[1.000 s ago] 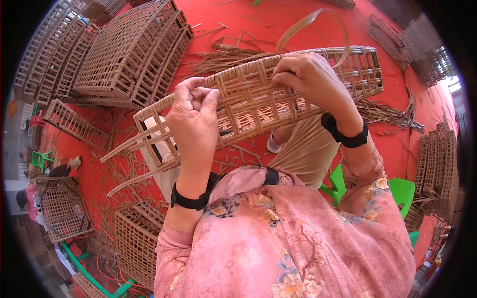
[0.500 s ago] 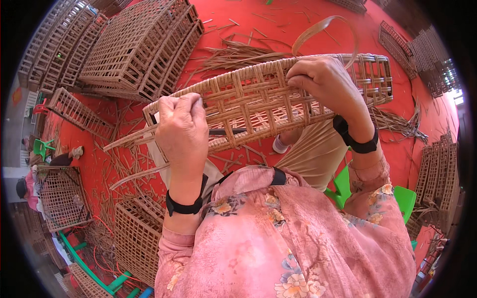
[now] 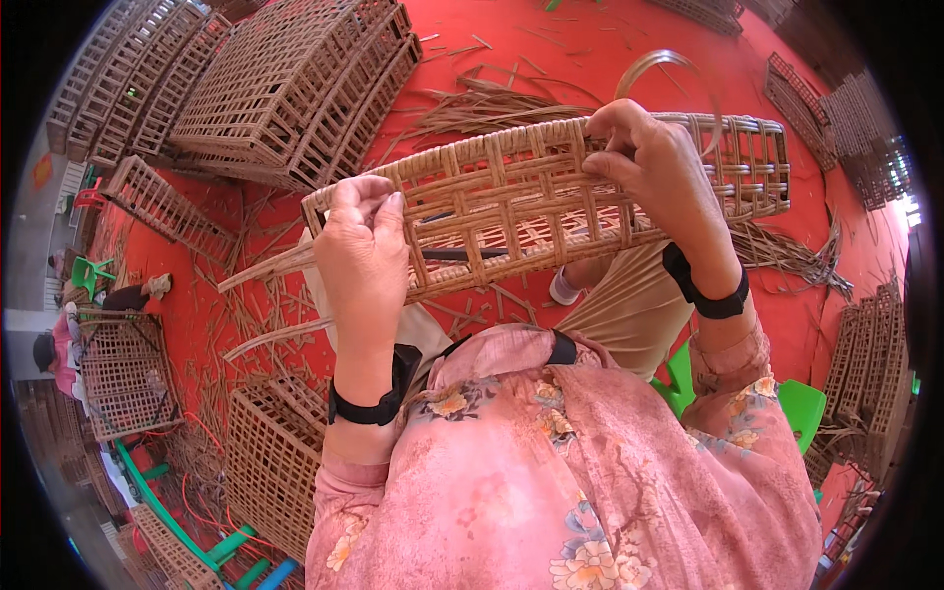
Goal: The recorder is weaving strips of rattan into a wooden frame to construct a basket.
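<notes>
Across my lap lies a long, shallow woven basket (image 3: 500, 218) with an open lattice and a wrapped rim, tilted so that its side faces me. My left hand (image 3: 362, 246) is closed on the rim near its left end, thumb and fingers bent together. Further right, my right hand (image 3: 657, 167) grips the same rim, forefinger over it and thumb below. A thin pale strip (image 3: 678, 57) arches up behind the right hand and curls down to the basket; whether those fingers also pinch it is hidden. Loose strip ends (image 3: 264, 267) stick out beside the left hand.
Stacked lattice baskets (image 3: 285, 88) stand at the far left, with another stack (image 3: 275, 462) near left. Bundled strips (image 3: 482, 106) and scraps cover parts of the red floor (image 3: 590, 49). A green chair (image 3: 801, 408) is at right. Another person (image 3: 65, 354) sits at far left.
The whole view has shifted slightly, with the basket a little further right and down. My left fingers look somewhat looser, and the right forefinger and thumb are further apart.
</notes>
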